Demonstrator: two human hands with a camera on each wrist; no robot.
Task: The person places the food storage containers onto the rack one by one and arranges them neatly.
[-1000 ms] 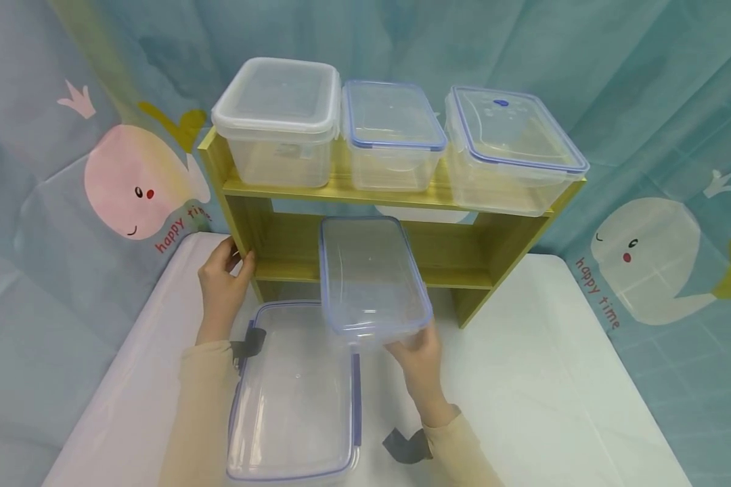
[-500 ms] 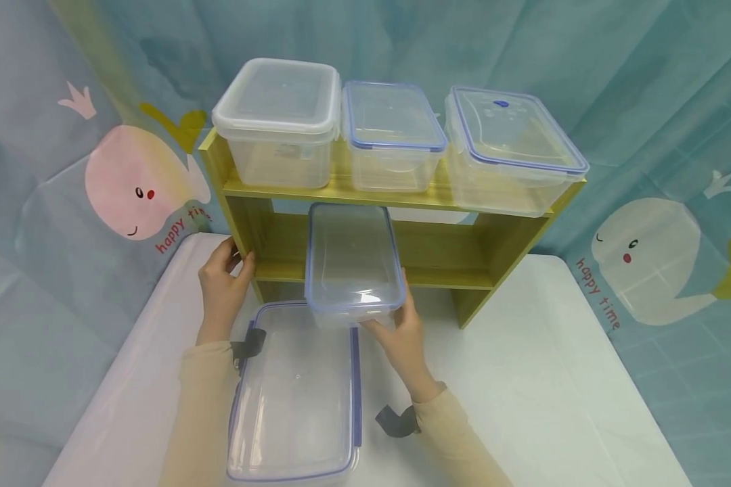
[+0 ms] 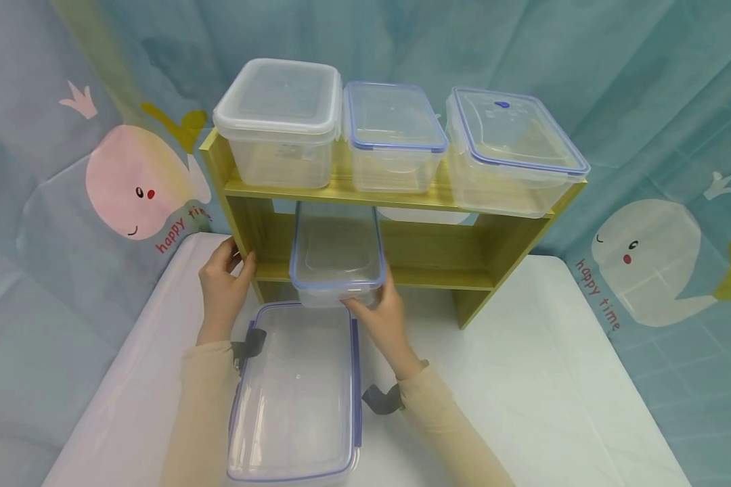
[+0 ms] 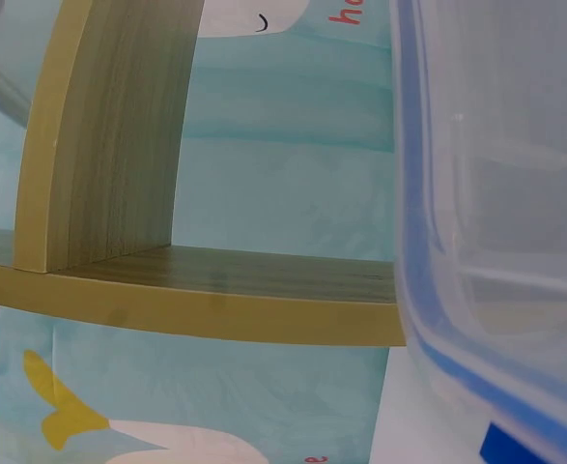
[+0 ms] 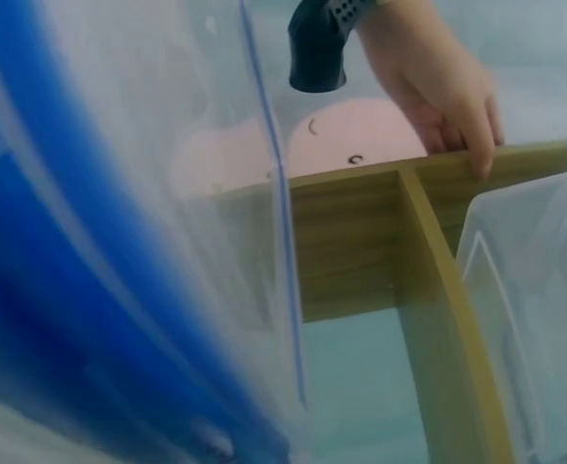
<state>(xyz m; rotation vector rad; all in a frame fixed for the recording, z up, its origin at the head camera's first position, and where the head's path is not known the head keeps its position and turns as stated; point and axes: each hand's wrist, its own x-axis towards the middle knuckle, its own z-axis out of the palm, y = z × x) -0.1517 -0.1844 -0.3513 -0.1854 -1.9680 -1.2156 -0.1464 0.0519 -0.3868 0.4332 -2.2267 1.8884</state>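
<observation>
My right hand (image 3: 385, 325) grips the lower right front corner of a clear food storage container (image 3: 338, 247) with a blue-edged lid. The container's far end lies within the left part of the shelf's middle opening. My left hand (image 3: 222, 277) holds the left side panel of the wooden shelf (image 3: 365, 196), the thumb on its front side; the right wrist view shows this hand (image 5: 442, 87) too. Close up, the container's blue rim (image 4: 413, 242) fills the right of the left wrist view. The fingers under the held container are partly hidden.
On the top board stand a white-lidded container (image 3: 280, 122), a smaller blue-edged one (image 3: 396, 135) and a larger one (image 3: 518, 149). A big flat container (image 3: 298, 392) lies on the white table (image 3: 560, 379) before the shelf. Patterned curtains (image 3: 646, 135) surround the table.
My right hand has moved forward and left with the food storage container, bringing it further into the middle opening. The left hand stays on the shelf's side panel.
</observation>
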